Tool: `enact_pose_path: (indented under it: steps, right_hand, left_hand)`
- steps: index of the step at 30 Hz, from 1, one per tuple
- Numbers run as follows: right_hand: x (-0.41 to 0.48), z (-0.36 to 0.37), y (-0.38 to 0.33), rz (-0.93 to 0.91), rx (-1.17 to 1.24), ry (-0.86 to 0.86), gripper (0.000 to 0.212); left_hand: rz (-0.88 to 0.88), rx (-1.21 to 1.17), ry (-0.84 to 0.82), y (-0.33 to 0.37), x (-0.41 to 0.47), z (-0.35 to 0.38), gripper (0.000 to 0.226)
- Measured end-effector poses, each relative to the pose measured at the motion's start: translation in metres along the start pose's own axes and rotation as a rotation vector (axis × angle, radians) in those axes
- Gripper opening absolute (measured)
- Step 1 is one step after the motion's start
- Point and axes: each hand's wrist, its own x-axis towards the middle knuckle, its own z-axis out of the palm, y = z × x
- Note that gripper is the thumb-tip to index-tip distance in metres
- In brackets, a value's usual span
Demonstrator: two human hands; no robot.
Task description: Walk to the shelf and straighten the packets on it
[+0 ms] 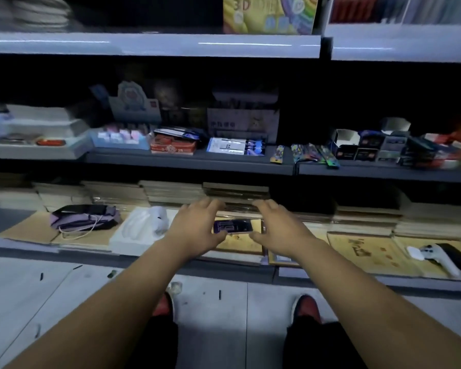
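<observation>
Fingers of the left hand [197, 230] and of the right hand [280, 230] are seen spread and nearly straight, reaching over a phone [233, 226] that lies flat between them; neither hand is closed round it, and contact of the thumbs with its ends cannot be made out. The long axis of the phone is set left to right, parallel to the front edge of the lowest shelf [149, 255], screen upward. Brown paper stacks [234, 193] are piled behind it. A purple pouch [84, 217] and a white packet [144, 225] are placed toward the shelf's left end. Grey floor tiles [210, 302] are shown below, in a dim shop aisle.
</observation>
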Motion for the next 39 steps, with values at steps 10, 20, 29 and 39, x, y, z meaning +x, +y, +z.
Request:
enact_pose_path:
  steps: [10,20,29,39]
  right_hand:
    - [0.108,-0.019,0.009,-0.034,0.01,0.039,0.079]
    - [0.12,-0.034,0.026,-0.006,0.111,0.269,0.066]
    - [0.187,-0.043,0.062,0.005,0.118,0.485,0.047]
    - [0.267,-0.063,0.084,0.168,0.016,0.408,0.019]
  left_hand:
    - [0.025,0.035,0.014,-0.045,0.103,-0.004,0.062]
    - [0.141,0.051,0.228,-0.037,0.154,-0.016,0.054]
    - [0.186,0.128,0.272,-0.048,0.266,-0.003,0.058]
    - [0.095,0.11,0.318,-0.067,0.295,0.025,0.07]
